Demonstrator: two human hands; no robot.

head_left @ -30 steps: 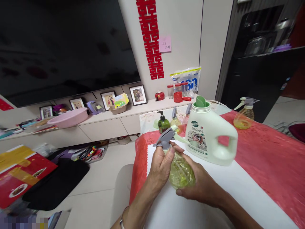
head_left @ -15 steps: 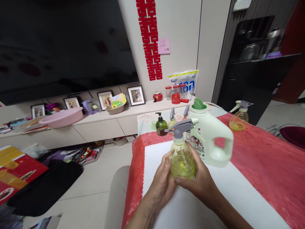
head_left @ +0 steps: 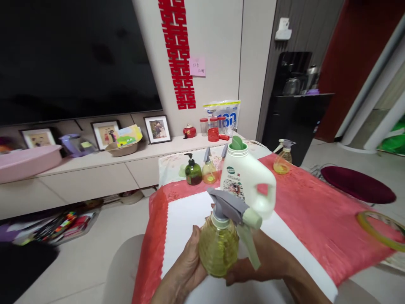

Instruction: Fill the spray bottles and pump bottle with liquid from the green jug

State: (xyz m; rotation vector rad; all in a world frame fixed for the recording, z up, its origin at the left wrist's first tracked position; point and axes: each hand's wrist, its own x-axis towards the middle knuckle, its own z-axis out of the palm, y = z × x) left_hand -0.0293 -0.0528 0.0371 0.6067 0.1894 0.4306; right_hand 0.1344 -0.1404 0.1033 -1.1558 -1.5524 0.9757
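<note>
A clear spray bottle (head_left: 218, 247) with yellowish liquid and a grey trigger head is held up between both hands, above a white sheet. My left hand (head_left: 186, 266) is wrapped round its left side. My right hand (head_left: 256, 259) grips the right side, partly hidden behind the bottle and its trigger. Just beyond stands a large pale green jug (head_left: 249, 177) with a green cap. Left of the jug are a green pump bottle (head_left: 193, 171) and another spray bottle (head_left: 209, 169); part of a further spray head shows behind the jug.
The white sheet (head_left: 177, 215) lies on a red table cover (head_left: 303, 207). One more spray bottle (head_left: 283, 158) stands at the back right, and a roll of tape (head_left: 382, 228) lies at the right edge. Behind, a low cabinet (head_left: 95, 177) holds framed photos and jars.
The view has turned right. The held spray bottle is closer and lower, its nozzle swung toward the camera. The tape roll has come into view.
</note>
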